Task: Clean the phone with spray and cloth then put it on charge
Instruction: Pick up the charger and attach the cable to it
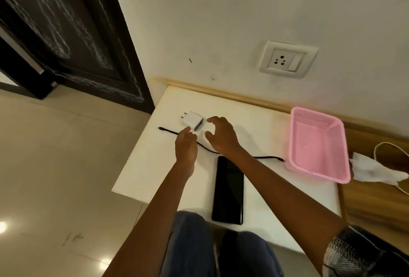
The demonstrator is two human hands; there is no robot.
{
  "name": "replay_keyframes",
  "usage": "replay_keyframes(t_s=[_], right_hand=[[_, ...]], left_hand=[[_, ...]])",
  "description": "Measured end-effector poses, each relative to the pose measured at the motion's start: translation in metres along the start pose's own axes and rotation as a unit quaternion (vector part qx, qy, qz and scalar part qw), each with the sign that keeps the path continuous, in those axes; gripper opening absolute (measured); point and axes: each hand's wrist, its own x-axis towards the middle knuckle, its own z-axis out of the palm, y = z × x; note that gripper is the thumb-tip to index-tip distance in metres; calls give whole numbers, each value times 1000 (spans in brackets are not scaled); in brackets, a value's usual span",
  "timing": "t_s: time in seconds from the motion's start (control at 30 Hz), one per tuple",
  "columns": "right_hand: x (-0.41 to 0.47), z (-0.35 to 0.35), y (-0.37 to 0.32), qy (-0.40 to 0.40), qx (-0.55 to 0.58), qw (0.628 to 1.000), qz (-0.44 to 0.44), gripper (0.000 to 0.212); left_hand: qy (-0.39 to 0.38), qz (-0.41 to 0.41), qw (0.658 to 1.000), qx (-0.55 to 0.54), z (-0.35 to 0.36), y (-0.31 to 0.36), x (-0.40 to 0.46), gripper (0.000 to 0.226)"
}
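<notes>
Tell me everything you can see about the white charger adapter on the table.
The white charger adapter is a small, blocky plug of glossy plastic. Two round pins point away toward the table's far-left corner; its grey face with ports turns toward the hands. It lies flat on the white table, unplugged, with no cable in it. The left hand has its fingertips at its near edge; the right hand hovers beside it, fingers curved.

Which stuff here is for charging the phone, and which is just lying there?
For the job:
phone
white charger plug
black cable
wall socket

Just lying about:
pink basket
white cloth, already set aside
dark door
</notes>
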Motion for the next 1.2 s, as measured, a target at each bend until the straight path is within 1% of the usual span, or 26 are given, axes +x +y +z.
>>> replay_keyframes(t_s=[0.13,0.2,0.27,0.3,0.37,0.4,0.5,0.6,0.7,0.73,0.77,0.83,0.9,0.97,1.07,1.13,1.2], right_hand=[[42,21,8,-48,-52,997,-20,60],[53,33,8,-67,-62,995,-36,65],[61,46,6,-54,-71,995,-47,61],[63,51,5,-33,-75,996,-48,58],[66,57,3,8,-61,997,-43,52],[66,58,2,19,-47,998,-36,51],[61,56,-1,35,6,999,-16,52],[40,51,-9,52,89,994,-23,53],[11,46,-21,41,118,990,-73,52],[3,46,-24,32,114,989,-93,52],[-4,45,-27,17,113,988,-108,51],[-12,44,-30,-36,125,985,-117,48],[-12,44,-32,-88,139,980,-109,42],[-5,46,-33,-86,134,982,-99,33],[14,53,-32,-37,91,991,-94,21],[28,61,-33,-28,48,994,-94,20],[41,70,-35,-30,-5,995,-100,23]], left_hand=[[14,4,1000,-21,0,-3,22,36],[10,2,999,-32,-2,-6,30,33],[7,2,999,-51,-4,-10,37,22],[9,0,998,-60,-4,-11,40,22],[16,-13,997,-73,-5,-13,45,31],[23,-22,997,-76,-6,-13,46,33],[25,-33,994,-101,-9,-13,44,24],[-10,-56,987,-150,-20,-10,40,30],[-43,-74,982,-170,-34,-10,36,40],[-34,-69,984,-158,-37,-12,34,42],[-9,-62,987,-148,-41,-14,32,39],[62,-44,985,-154,-50,-21,29,29],[105,-37,977,-184,-59,-28,29,32],[119,-51,969,-213,-69,-33,33,38],[107,-106,955,-254,-79,-36,36,31],[96,-126,950,-269,-83,-38,38,33],[82,-126,948,-280,-85,-40,41,35]])
